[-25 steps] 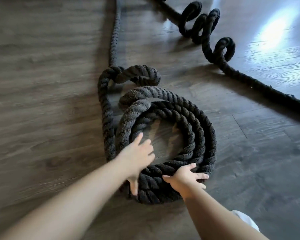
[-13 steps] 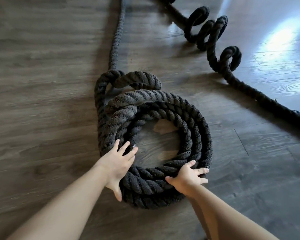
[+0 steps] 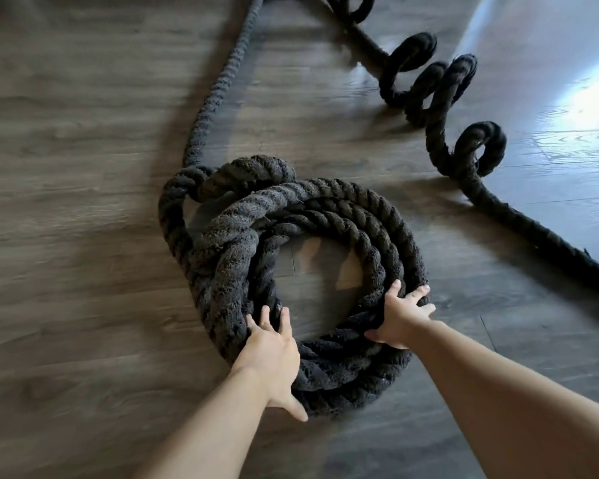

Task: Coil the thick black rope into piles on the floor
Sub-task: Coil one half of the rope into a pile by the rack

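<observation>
So the thick black rope (image 3: 312, 216) is mostly stacked into a round pile (image 3: 377, 236) in the middle of the floor (image 3: 66, 219), a few turns high with a bare patch of floor showing through the centre. It's chunky twisted stuff, fuzzy and a bit frayed on the surface, clearly stiff enough to hold its own curves.

Both hands are on the near side of the pile. The left hand (image 3: 268, 350) lies flat over the near-left turns, fingers straight and spread, thumb down the outer side, pressing rather than grabbing. The right hand (image 3: 400, 314) is spread over the near-right rim the same way, nothing clasped. My guess is they're squaring up the turns so the stack stays tidy.

One small loop (image 3: 253, 171) bulges off the far-left side where the loose tail (image 3: 222, 81) runs away toward the far edge. Another stretch (image 3: 440, 98) snakes in springy curls across the far-right floor, which is smooth grey-brown wood-grain plank with glare on it.
</observation>
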`<state>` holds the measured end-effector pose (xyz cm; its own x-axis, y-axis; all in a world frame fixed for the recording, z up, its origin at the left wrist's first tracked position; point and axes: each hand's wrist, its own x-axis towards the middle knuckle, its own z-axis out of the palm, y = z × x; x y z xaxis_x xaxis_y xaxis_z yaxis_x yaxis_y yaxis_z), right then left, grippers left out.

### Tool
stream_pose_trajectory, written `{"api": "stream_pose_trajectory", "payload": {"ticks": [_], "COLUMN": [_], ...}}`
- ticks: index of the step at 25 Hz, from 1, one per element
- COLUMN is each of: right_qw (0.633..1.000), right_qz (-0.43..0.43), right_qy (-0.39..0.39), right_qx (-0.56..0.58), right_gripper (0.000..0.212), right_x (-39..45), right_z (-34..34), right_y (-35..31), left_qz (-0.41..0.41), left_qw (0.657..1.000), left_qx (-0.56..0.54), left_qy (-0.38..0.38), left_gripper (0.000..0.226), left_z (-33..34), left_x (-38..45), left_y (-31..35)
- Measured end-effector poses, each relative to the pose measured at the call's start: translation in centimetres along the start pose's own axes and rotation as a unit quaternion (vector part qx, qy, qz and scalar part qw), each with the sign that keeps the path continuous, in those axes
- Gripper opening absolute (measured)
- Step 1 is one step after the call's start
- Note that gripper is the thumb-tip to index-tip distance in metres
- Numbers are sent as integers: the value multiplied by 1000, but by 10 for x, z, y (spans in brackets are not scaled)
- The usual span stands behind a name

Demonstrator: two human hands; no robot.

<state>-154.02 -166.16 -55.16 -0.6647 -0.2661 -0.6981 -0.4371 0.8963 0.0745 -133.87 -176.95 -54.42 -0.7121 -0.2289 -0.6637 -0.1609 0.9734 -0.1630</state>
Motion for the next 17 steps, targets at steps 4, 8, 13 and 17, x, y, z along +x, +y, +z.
{"api": "stream_pose_trajectory", "payload": {"ticks": [4, 8, 13, 17], "right_qw": [998, 997, 998, 997], "right_qz": [-49, -69, -63, -73], "right_qy": [7, 2, -13, -14], "right_qx": [-25, -31, -18, -3], "right_gripper": [127, 127, 128, 127], "right_x": [42, 61, 59, 59], "right_z": [-41, -56, -58, -60], "right_y": [6, 6, 4, 10], "left_qz": [-55, -66, 81, 56], "left_qw": [998, 992, 989, 977], "left_qx": [-37, -61, 125, 205], "left_qy": [-11, -84, 22, 7], "left_gripper": [134, 134, 115, 130], "left_z": [-26, -53, -126, -151], "left_x": [31, 42, 33, 45], "left_y": [17, 17, -74, -148]}}
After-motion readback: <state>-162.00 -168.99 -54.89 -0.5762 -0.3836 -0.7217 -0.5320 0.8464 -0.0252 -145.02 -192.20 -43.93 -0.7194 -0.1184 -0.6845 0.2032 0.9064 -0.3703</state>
